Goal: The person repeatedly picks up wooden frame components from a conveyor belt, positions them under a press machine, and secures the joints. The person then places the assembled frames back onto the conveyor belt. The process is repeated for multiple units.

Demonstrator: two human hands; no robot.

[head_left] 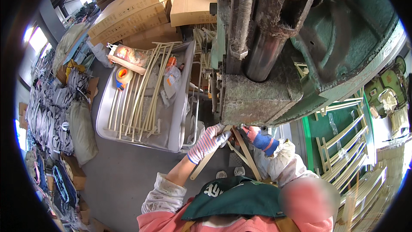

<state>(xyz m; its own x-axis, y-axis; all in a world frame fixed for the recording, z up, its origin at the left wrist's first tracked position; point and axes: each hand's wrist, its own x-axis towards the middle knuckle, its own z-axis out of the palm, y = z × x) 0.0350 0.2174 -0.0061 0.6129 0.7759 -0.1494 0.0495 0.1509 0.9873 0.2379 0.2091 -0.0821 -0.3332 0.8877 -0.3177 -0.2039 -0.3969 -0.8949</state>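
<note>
A cluttered factory workshop: a massive green machine (262,99) with a thick steel shaft (265,58) and dusty, worn metal dominates the upper right, a second green machine (389,87) stands at the far right, and cardboard boxes (124,15), a bin (141,143) of cream rods (146,90) and bundled grey material (50,111) surround the bare grey floor (124,176)

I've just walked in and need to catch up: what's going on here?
A person is at a green machine, both gloved hands beneath its block. The left hand holds beige strips that spread downward; the right hand is at their top ends, its grip unclear. More strips lie in a grey bin ahead, leftward.
</note>
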